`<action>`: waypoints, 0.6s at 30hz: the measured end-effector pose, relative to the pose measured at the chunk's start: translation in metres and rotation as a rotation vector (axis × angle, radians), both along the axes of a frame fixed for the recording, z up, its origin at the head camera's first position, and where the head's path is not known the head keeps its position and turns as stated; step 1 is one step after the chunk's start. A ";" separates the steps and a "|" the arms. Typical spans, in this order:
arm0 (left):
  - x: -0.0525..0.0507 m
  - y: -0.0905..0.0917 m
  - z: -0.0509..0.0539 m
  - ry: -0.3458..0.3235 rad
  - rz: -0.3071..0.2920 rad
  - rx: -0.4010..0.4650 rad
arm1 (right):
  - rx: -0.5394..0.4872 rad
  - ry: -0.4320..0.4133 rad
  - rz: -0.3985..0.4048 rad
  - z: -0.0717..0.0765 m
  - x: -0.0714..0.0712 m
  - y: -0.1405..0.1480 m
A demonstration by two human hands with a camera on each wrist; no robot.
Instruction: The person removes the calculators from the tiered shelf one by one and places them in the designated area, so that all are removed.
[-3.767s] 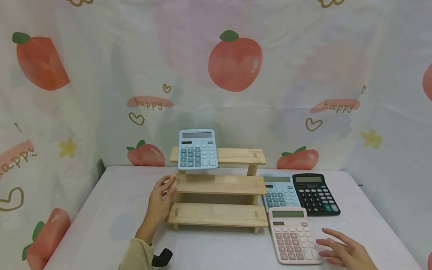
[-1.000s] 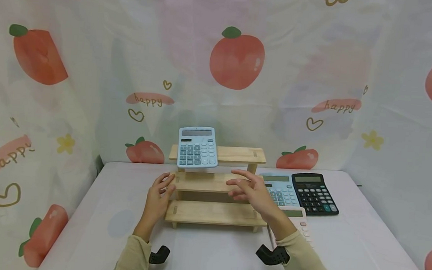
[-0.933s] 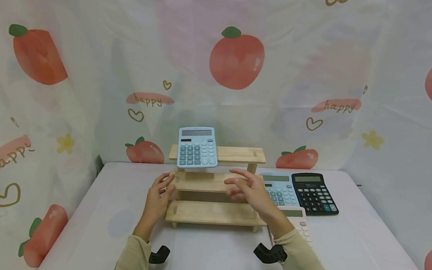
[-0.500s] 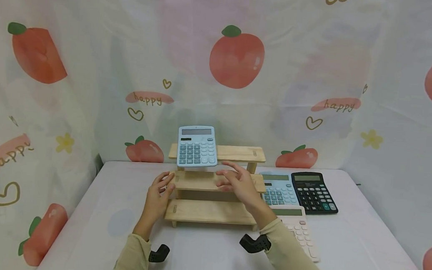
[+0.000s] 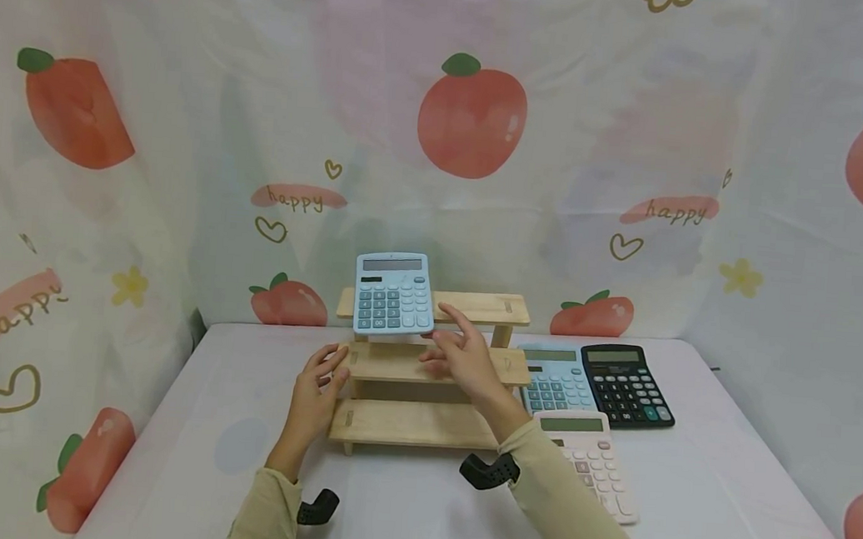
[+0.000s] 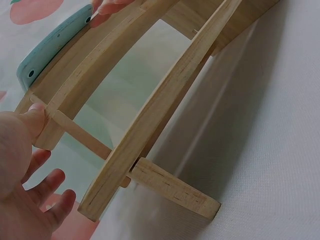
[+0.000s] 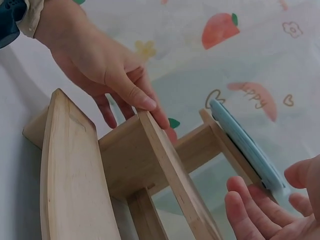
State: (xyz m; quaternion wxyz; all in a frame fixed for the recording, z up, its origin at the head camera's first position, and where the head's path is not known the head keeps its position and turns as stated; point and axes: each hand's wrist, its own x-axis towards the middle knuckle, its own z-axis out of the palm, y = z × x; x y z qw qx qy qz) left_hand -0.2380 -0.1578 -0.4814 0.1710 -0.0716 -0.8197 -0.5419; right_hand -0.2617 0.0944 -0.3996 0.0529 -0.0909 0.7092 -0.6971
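Note:
A three-tier wooden rack (image 5: pixel 421 423) stands on the table, with a light blue calculator (image 5: pixel 394 294) leaning on the left of its top tier. The left hand (image 5: pixel 314 403) touches the left end of the middle tier, its thumb (image 6: pixel 34 120) against the wood and the other fingers loosely spread. Beside the calculator's lower right corner is the right hand (image 5: pixel 464 359), fingers apart. In the right wrist view, that hand (image 7: pixel 280 215) is close to the edge of the calculator (image 7: pixel 245 145); whether a fingertip touches it, I cannot tell.
Right of the rack lie a second light blue calculator (image 5: pixel 561 380), a black calculator (image 5: pixel 627 387) and a pink calculator (image 5: pixel 598 473), which the right sleeve (image 5: pixel 573 505) partly covers. A patterned cloth (image 5: pixel 493 249) hangs behind the white table (image 5: pixel 715 506).
The right hand has moved from beside the pink calculator, leftward over the rack, to the lower right corner of the blue calculator on top. The left hand has stayed at the rack.

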 end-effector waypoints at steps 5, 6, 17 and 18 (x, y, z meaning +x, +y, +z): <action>0.000 0.000 0.000 -0.007 0.003 0.006 | -0.036 -0.014 -0.004 0.000 -0.005 -0.006; 0.000 0.001 0.000 -0.004 0.002 0.005 | -0.042 -0.017 -0.002 0.000 -0.006 -0.007; 0.000 0.001 -0.003 0.036 0.005 -0.009 | -0.052 -0.028 -0.006 0.000 -0.012 -0.016; 0.000 0.001 -0.002 0.039 0.004 -0.008 | -0.049 -0.025 -0.013 -0.001 -0.013 -0.017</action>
